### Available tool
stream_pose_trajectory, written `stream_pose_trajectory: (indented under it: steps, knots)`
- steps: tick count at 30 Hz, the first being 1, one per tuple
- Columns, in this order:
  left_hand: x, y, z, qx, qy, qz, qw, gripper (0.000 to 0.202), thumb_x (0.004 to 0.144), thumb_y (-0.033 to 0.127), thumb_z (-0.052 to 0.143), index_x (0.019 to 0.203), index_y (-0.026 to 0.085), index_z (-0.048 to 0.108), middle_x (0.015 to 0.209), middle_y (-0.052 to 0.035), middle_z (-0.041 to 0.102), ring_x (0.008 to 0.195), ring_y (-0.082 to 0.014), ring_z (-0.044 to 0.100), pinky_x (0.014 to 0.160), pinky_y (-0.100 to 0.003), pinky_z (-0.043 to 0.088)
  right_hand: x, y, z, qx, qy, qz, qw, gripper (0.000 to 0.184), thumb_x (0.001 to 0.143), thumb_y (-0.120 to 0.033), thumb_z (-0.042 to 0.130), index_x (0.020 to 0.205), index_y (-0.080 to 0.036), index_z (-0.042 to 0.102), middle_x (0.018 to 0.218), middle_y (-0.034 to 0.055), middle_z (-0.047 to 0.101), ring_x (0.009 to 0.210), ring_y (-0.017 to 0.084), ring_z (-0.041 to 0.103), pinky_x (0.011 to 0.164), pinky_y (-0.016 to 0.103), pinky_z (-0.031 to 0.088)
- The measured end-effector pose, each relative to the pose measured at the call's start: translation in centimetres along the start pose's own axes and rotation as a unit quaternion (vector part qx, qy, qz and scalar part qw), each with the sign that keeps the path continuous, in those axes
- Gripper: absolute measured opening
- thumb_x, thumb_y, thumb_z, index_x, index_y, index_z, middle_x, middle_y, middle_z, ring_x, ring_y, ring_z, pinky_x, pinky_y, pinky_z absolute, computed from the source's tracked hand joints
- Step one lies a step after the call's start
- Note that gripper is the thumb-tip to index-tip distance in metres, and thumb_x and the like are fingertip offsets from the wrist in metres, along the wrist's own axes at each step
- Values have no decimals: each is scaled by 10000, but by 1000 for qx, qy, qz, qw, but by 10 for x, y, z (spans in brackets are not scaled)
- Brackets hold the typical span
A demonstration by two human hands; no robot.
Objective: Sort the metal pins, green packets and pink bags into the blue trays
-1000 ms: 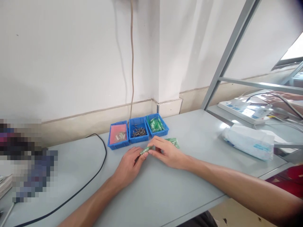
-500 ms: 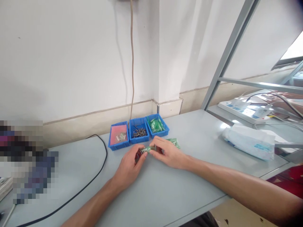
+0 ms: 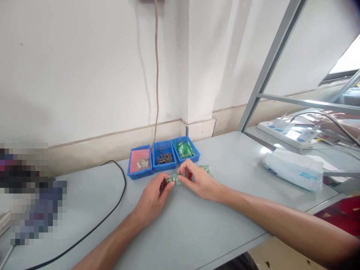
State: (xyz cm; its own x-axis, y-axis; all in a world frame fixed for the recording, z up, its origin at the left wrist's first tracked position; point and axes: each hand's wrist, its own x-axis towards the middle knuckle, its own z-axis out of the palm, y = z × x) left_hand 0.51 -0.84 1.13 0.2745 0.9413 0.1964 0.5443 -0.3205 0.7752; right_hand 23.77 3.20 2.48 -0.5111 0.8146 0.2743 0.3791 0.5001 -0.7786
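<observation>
One grey worktable (image 3: 174,232) bore all of it; on its right lay a white plastic-wrapped packet (image 3: 294,171), which had stayed put, well apart from the hands. The right hand (image 3: 184,176) had altered most over the last second: its forefinger arched higher, its thumb reached the right end of the work, and the gap between the two was wider; whether they gripped that end or only touched it, I could not tell. The left hand (image 3: 170,180) pinched the other end between thumb and fingers, much as before. Three blue trays, the left tray (image 3: 140,175), the middle tray (image 3: 165,167) and the right tray (image 3: 191,158), stood in their row beyond the hands, unchanged; the right one held green pieces (image 3: 185,150).

The small green circuit board (image 3: 175,180) hung between the two hands, above the table; earlier it slanted up to the right, whereas now it was more level and showed more of its face; I judged that the left hand carried the hold while the right adjusted. Another green piece (image 3: 208,170) lay just beyond the right hand; loose metal pins (image 3: 165,158) filled the middle tray, seemingly undisturbed.
</observation>
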Motion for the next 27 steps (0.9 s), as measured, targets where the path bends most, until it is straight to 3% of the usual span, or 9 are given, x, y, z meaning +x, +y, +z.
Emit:
stream_pose_trajectory:
  steps: [5, 8, 13, 16, 20, 27]
  knots:
    - [-1, -5, 1, 1, 6, -12, 1000, 329, 1106, 496, 510, 915, 227, 520, 806, 27, 565, 745, -172, 502, 677, -283, 376, 0, 1, -1, -5, 9, -21, 1000, 96, 1069, -293, 589, 1048, -259, 502, 918, -15, 659, 707, 158, 562, 657, 289, 429]
    - [-1, -6, 0, 3, 8, -6, 1000, 331, 1117, 493, 481, 921, 228, 509, 816, 24, 557, 766, -177, 501, 692, -284, 373, 1, 0, -3, -23, 8, -77, 997, 43, 1087, -240, 545, 1054, -252, 570, 962, 4, 670, 762, 165, 590, 682, 289, 449]
    - [-1, -4, 0, -6, 4, -1, 1000, 314, 1135, 483, 433, 981, 230, 537, 852, 5, 591, 784, -192, 516, 723, -295, 392, 3, -1, -3, -34, 32, -181, 982, 238, 1095, -139, 458, 1096, -247, 670, 1101, 65, 691, 1011, 209, 649, 853, 332, 517]
    - [0, -4, -1, -6, 4, 3, 1000, 327, 1147, 463, 399, 981, 227, 553, 864, -6, 611, 792, -197, 538, 737, -302, 407, 3, -2, -2, -52, 41, -187, 980, 258, 1061, -93, 470, 1105, -254, 666, 1084, 63, 710, 1020, 233, 642, 923, 391, 510]
    - [1, -3, -2, 7, 20, 14, 1000, 341, 1155, 422, 373, 948, 226, 561, 826, 1, 596, 770, -192, 543, 723, -297, 413, 3, -3, -3, -79, 38, -189, 978, 273, 1028, -56, 480, 1117, -259, 639, 1054, 57, 732, 955, 247, 628, 900, 433, 486]
    - [2, 3, -3, 22, 25, 52, 998, 413, 1154, 419, 374, 854, 214, 573, 828, -14, 586, 794, -198, 552, 757, -308, 430, 3, 0, -4, -82, 51, -173, 980, 82, 1076, -198, 600, 1102, -260, 648, 1149, 78, 677, 1082, 256, 606, 969, 425, 498]
